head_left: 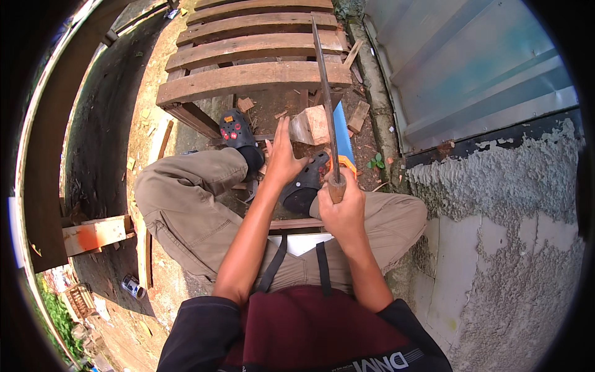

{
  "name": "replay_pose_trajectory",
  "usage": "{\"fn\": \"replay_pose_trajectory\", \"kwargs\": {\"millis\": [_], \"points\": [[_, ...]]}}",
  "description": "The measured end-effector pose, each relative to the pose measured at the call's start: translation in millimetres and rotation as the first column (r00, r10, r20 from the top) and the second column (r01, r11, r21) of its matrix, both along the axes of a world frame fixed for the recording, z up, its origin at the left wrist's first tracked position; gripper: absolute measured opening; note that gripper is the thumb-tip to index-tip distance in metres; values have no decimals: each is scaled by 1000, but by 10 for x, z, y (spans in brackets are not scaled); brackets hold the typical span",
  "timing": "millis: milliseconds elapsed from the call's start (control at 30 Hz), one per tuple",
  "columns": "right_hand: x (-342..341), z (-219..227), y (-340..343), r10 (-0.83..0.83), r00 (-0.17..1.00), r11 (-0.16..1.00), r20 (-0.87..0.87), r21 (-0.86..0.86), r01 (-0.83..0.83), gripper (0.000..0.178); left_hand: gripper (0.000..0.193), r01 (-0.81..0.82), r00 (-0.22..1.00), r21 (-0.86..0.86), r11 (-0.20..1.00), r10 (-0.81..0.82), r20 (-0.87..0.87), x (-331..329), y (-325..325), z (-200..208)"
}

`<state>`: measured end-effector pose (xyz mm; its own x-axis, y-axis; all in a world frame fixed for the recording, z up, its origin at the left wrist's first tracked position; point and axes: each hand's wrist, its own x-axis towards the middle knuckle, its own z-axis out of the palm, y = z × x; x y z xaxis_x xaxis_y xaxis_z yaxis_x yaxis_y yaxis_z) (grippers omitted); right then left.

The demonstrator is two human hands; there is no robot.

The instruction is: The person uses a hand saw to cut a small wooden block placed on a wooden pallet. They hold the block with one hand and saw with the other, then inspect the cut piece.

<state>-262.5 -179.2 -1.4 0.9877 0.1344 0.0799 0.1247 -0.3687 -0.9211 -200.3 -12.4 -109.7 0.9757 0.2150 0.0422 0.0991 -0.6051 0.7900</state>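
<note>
My right hand [344, 208] grips the wooden handle of a long machete [327, 93], its narrow blade standing up and pointing away from me. My left hand [284, 160] is open, fingers stretched out, and holds nothing. Its fingertips are close to a rough wooden block [317, 124] between my feet; I cannot tell whether they touch it. Behind the machete is a handsaw with a blue blade [343, 133] and an orange handle, partly hidden by the machete and my right hand. My dark clogs [234, 129] are on either side of the block.
A slatted wooden pallet-like bench [254, 77] stands ahead. To the right rise a metal sheet wall [471, 74] and a rough plastered wall [508, 180]. Wood offcuts [358, 116] litter the ground. On the left are a can [132, 286] and a plank with orange paint [93, 237].
</note>
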Motion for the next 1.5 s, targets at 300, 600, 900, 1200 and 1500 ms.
{"fn": "replay_pose_trajectory", "kwargs": {"millis": [300,600,900,1200,1500], "points": [[-71,535,-106,-25,996,1000,81,4,24,16,59,47,939,-94,995,-12,342,204,-27,531],[-209,-88,12,-42,984,992,-171,-127,20,21,79,-53,982,36,998,46,182,-242,-71,-109],[-112,-3,-7,24,999,997,-35,-78,-27,29,60,94,972,-215,972,-43,230,24,-22,149],[-258,-250,-50,-5,996,993,-90,-119,-5,31,107,-9,999,154,988,3,43,-300,-98,174],[-150,-397,-54,37,996,999,-79,27,-35,22,74,113,986,-230,967,-80,147,-28,-35,-25]]}}
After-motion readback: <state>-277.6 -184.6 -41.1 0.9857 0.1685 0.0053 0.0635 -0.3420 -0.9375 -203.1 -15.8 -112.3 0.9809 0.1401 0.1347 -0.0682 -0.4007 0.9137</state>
